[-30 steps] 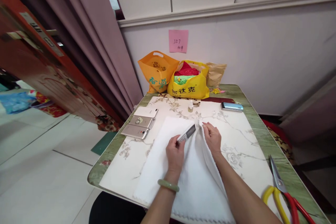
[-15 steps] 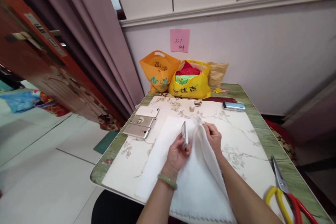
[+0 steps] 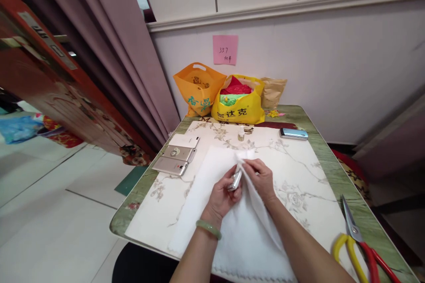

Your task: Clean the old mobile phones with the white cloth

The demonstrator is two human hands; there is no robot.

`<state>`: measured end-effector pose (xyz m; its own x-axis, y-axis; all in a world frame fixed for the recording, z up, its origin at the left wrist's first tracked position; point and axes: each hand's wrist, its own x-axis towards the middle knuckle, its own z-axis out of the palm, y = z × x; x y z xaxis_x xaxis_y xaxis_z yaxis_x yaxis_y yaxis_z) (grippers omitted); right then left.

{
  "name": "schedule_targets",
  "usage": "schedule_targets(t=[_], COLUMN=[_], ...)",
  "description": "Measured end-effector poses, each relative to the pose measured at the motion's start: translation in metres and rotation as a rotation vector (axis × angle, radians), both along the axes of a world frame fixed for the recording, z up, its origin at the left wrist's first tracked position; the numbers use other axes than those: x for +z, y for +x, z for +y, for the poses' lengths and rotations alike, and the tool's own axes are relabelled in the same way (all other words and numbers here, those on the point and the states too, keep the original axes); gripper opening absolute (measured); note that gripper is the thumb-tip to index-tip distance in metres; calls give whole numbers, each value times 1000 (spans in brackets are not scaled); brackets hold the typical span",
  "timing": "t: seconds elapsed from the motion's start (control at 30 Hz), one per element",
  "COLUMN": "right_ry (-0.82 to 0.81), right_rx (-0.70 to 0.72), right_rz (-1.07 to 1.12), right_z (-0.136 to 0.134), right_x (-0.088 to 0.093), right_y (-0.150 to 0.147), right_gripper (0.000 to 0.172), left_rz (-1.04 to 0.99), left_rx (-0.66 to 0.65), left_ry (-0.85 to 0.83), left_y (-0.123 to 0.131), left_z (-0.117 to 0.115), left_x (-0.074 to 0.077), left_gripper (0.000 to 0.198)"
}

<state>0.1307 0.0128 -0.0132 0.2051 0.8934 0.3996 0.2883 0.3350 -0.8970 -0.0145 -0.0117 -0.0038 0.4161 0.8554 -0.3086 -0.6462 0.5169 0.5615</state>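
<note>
My left hand (image 3: 226,193), with a green bangle (image 3: 208,229) at its wrist, is closed around a small silver phone (image 3: 235,179) held above the table. My right hand (image 3: 260,177) pinches a raised fold of a white cloth (image 3: 239,239). The fold's tip touches the upper end of the phone and partly covers it. The rest of the cloth lies spread under both hands, one edge hanging toward me.
Several phones (image 3: 174,166) lie at the left; a blue phone (image 3: 294,133) is at the back right. A small bottle (image 3: 241,133) stands mid-table. An orange bag (image 3: 199,88), a yellow bag (image 3: 239,110) and a paper pouch (image 3: 274,92) line the back. Scissors (image 3: 357,239) lie at the right.
My right hand has moved left with the cloth fold, bringing it against the phone. The phone has tilted in my left hand. The view has shifted slightly.
</note>
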Motion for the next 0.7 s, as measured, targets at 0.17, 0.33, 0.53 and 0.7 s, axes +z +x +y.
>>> schedule_targets(t=[0.17, 0.33, 0.53, 0.7], right_ry=[68, -37, -313, -424], right_rx=[334, -51, 20, 227], right_rz=[-52, 168, 579, 647], right_z=[-13, 6, 20, 18], right_x=[12, -5, -18, -14], right_y=[-15, 0, 13, 9], right_gripper=[17, 26, 40, 43], left_rz=[26, -46, -82, -63], left_rx=[168, -46, -112, -106], left_ry=[-78, 40, 111, 66], left_y=[1, -3, 0, -1], left_z=[1, -1, -2, -3], left_x=[-5, 3, 6, 3], left_gripper=[21, 57, 68, 50])
